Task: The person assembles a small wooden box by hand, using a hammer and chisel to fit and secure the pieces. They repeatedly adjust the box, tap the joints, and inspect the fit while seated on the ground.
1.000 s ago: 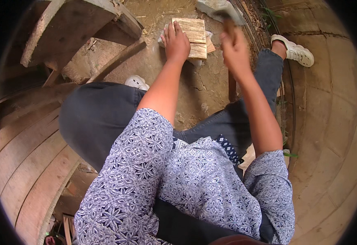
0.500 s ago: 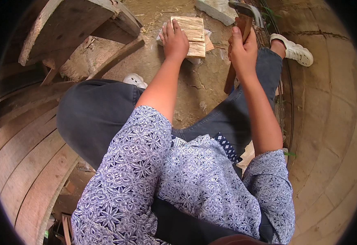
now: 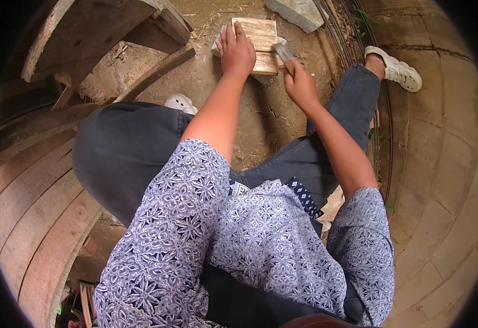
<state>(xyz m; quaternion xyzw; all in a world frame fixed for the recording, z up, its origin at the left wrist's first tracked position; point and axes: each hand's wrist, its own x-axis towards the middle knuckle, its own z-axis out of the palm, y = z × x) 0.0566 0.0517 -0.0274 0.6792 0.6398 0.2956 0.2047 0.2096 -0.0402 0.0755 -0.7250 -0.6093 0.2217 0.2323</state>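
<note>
Steadying slats [image 3: 264,42] at twelve o'clock, presumably, the left hand [image 3: 238,56] is laid flat; a hammer [image 3: 284,53] is clenched by the right hand [image 3: 302,87].

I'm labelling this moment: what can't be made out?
All in the head view:
Wooden block, part of its top: beneath the left hand.
Hammer, most of its handle: hidden by the right hand.
Whether it touches the block: too blurred.
Left clog, rear part: behind the trouser leg.
Stone slab, far end: cut off by the top edge.
</note>
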